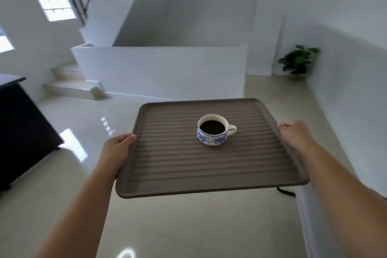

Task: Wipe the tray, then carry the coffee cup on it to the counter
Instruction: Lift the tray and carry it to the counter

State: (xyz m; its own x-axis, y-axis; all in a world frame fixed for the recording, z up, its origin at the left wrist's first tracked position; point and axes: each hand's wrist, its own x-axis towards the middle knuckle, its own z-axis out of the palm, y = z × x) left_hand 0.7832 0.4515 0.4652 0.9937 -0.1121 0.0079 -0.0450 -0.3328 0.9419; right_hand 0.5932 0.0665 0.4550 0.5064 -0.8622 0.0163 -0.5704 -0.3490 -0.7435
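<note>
A brown ribbed tray point(167, 165) is held level in the air above the floor. On its middle stands a white coffee cup point(213, 132) with blue flowers, full of dark coffee, its handle to the right. My left hand point(117, 150) grips the tray's left edge, thumb on the rim. At the right edge my right hand point(295, 134) grips the tray, fingers curled over the rim.
A dark cabinet or counter point(23, 123) stands at the left. White steps and a low white wall point(159, 69) lie ahead. A potted plant point(297, 62) sits in the far right corner. A white wall runs along the right. A black cable point(285, 191) lies on the glossy floor.
</note>
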